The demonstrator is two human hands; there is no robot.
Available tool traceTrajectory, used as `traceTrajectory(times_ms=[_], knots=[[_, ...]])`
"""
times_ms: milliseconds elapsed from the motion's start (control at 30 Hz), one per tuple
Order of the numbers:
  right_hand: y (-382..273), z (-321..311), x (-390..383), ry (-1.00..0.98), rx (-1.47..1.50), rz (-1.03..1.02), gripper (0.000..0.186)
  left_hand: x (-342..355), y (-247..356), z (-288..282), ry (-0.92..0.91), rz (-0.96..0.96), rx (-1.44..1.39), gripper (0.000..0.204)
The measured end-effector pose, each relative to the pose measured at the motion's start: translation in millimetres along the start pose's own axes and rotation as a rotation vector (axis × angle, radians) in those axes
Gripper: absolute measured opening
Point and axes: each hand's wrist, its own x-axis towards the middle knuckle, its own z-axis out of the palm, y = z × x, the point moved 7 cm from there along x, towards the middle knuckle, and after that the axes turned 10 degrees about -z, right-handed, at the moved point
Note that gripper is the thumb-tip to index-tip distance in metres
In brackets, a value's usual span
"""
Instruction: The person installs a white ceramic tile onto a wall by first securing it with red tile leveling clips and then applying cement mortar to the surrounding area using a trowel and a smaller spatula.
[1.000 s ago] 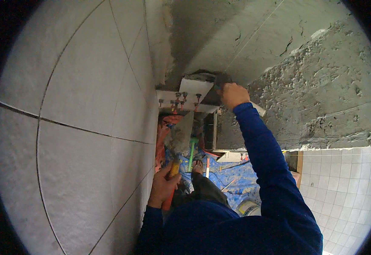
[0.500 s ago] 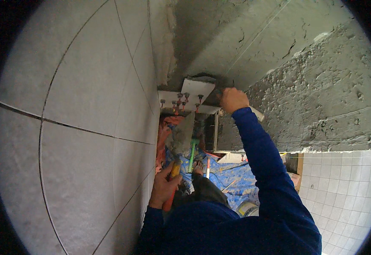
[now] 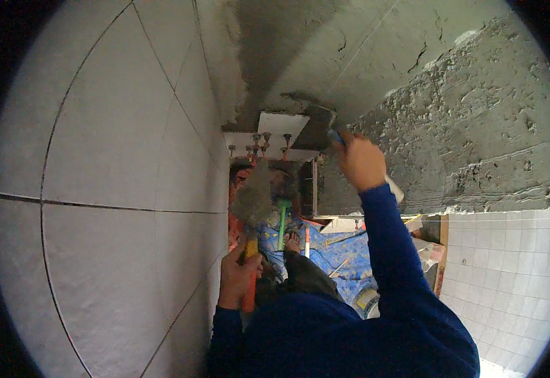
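My left hand (image 3: 238,274) is wrapped round the red and yellow handle of a trowel (image 3: 253,201), whose grey blade is caked with mortar and points away from me. In my right hand (image 3: 361,162), closed, is a small trowel (image 3: 334,120) with a blue grip and a thin bent neck. Its blade is hard to make out against the dark wet mortar (image 3: 312,132) beside the light tile piece (image 3: 283,125). A pale object (image 3: 394,189) shows behind my right wrist, its kind unclear. Several red and black tile-levelling clips (image 3: 265,142) stand along the tile joints.
Large grey tiles (image 3: 104,138) cover the wall on my left. Rough mortar (image 3: 464,151) spreads on the right. Below lie a blue tarp (image 3: 344,255), a green hammer-shaped tool (image 3: 283,220) and a bucket (image 3: 367,302). Small white tiles (image 3: 508,264) line the lower right.
My right hand has turned and come slightly nearer, bringing the small trowel's blue grip and neck into sight. The left trowel has swung left, its blade more face-on. The view has shifted slightly.
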Motion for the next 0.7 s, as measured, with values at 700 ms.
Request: traceTrajectory(times_ms=[700], knots=[[-37.0, 70.8, -187.7, 0.259, 0.473, -0.292, 0.042, -28.2, 46.8, 31.4, -0.172, 0.002, -0.137, 0.066]])
